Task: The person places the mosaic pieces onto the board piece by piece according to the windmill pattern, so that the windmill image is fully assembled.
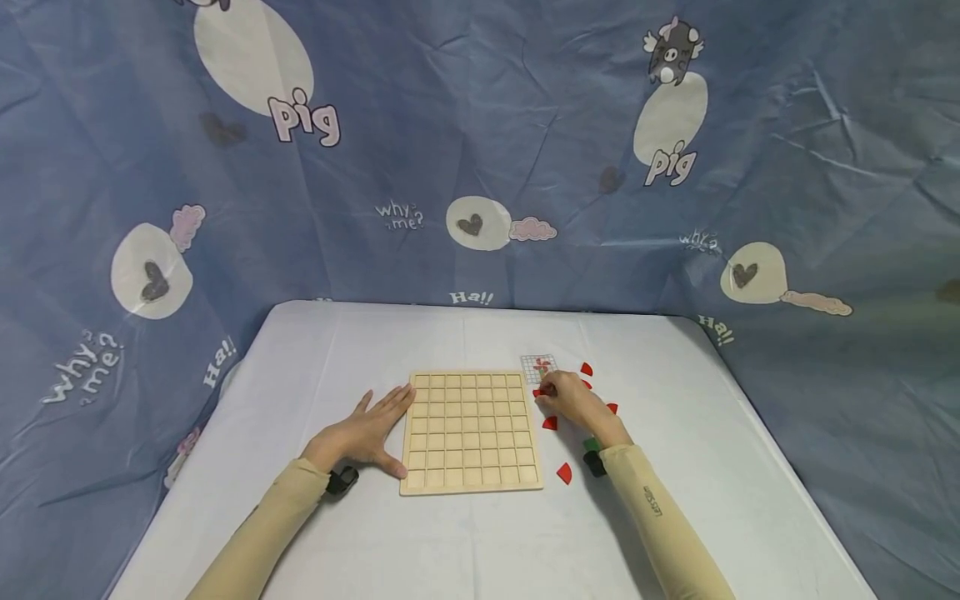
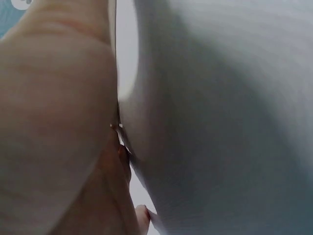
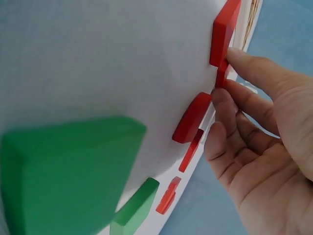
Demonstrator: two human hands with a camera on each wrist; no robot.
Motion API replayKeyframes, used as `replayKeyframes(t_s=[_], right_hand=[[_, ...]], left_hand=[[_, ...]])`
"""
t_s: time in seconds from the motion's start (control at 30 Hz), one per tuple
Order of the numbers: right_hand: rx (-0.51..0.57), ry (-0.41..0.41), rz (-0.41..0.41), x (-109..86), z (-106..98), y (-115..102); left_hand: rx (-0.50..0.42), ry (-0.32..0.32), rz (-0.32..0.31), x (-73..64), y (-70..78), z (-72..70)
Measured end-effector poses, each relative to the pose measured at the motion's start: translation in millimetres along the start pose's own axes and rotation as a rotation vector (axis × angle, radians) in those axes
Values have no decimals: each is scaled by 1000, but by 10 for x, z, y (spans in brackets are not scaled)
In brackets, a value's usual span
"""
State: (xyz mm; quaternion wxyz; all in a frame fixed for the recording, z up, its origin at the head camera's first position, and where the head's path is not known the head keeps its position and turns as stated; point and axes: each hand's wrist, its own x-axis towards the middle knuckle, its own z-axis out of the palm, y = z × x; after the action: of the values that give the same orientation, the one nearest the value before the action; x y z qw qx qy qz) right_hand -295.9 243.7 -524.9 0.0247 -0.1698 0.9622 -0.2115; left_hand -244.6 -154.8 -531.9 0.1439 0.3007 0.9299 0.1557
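A square wooden board (image 1: 472,433) with a grid of shallow cells lies on the white table. My left hand (image 1: 365,432) rests spread at its left edge, fingertips and thumb touching the frame. Beyond the board's right side, my right hand (image 1: 573,398) pinches a red quarter-round block (image 3: 222,74) between thumb and index finger, low over the tabletop. Another red block (image 1: 550,423) lies just below that hand, and one more red block (image 1: 564,473) sits nearer the front. The left wrist view shows only the left hand's underside (image 2: 54,127) and shaded cloth.
A small printed grid card (image 1: 534,363) with a red pattern lies beyond the right hand. Farther right are loose red blocks (image 1: 587,368). Green blocks (image 3: 73,171) lie beneath the right wrist. A blue patterned curtain (image 1: 480,125) hangs behind the table.
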Motion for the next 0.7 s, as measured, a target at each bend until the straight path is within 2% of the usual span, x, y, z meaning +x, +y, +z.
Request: replayKeyframes(t_s=[0.23, 0.53, 0.7], right_hand=[[-25, -33, -24, -56, -34, -1], [-51, -76, -134, -79, -52, -3], [-39, -100, -102, -67, -66, 5]], left_hand=[[13, 6, 3, 4, -33, 26], [12, 12, 7, -4, -36, 18], [12, 5, 9, 1, -37, 24]])
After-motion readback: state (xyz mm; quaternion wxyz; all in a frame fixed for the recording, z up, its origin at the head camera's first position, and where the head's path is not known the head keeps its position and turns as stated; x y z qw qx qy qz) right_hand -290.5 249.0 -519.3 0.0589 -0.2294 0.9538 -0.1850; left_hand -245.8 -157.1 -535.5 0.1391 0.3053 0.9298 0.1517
